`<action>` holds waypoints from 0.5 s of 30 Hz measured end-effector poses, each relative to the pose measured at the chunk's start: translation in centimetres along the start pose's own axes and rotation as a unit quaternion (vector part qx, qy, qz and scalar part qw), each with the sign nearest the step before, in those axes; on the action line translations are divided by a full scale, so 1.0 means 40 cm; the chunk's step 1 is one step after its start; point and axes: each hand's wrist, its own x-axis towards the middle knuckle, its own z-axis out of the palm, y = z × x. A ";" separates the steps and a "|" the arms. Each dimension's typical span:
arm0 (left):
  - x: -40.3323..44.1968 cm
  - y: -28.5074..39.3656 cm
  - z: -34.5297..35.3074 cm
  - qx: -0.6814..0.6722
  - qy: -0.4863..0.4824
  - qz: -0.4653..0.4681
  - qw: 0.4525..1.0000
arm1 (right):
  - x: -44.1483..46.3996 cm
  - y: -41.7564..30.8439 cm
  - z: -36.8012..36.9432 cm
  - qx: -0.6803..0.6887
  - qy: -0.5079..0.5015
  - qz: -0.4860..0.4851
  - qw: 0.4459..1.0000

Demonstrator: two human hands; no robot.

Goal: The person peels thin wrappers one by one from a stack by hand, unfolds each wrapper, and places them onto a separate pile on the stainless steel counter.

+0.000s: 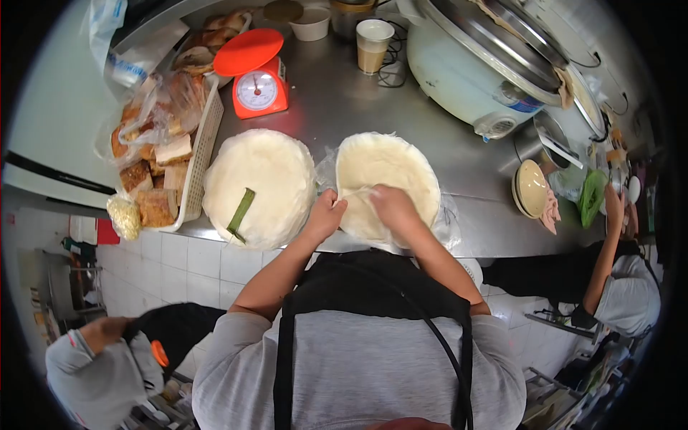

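Observation:
A stack of thin, round, pale dough wrappers (394, 162) lies on clear plastic at the table's front edge. At the stack's left side, my left hand (328, 215) is closed, pinching the edge of the top wrapper. My right hand (393, 209), slightly blurred, is over the stack with its fingers closed on the same lifted wrapper edge. Left of my hands sits a second round stack of wrappers (261, 172), with a green leaf strip (241, 215) on top.
A basket (208, 150) of browned meat blocks (158, 206) stands at left. Behind are a red scale (259, 89), a cup (374, 50) and a large cooker (466, 79). Bowls (530, 188) sit at right. Co-workers are at left (115, 373) and right (625, 287).

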 end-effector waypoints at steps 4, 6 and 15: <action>-0.024 0.088 -0.005 -0.083 -0.036 -0.121 0.988 | 0.029 0.049 -0.111 0.196 -0.017 0.128 0.972; -0.016 0.088 0.002 -0.044 -0.038 -0.130 0.990 | 0.029 0.047 -0.133 0.188 -0.018 0.123 0.974; 0.076 0.220 0.028 0.248 0.056 0.044 0.966 | -0.023 0.006 -0.112 0.021 -0.129 -0.026 0.991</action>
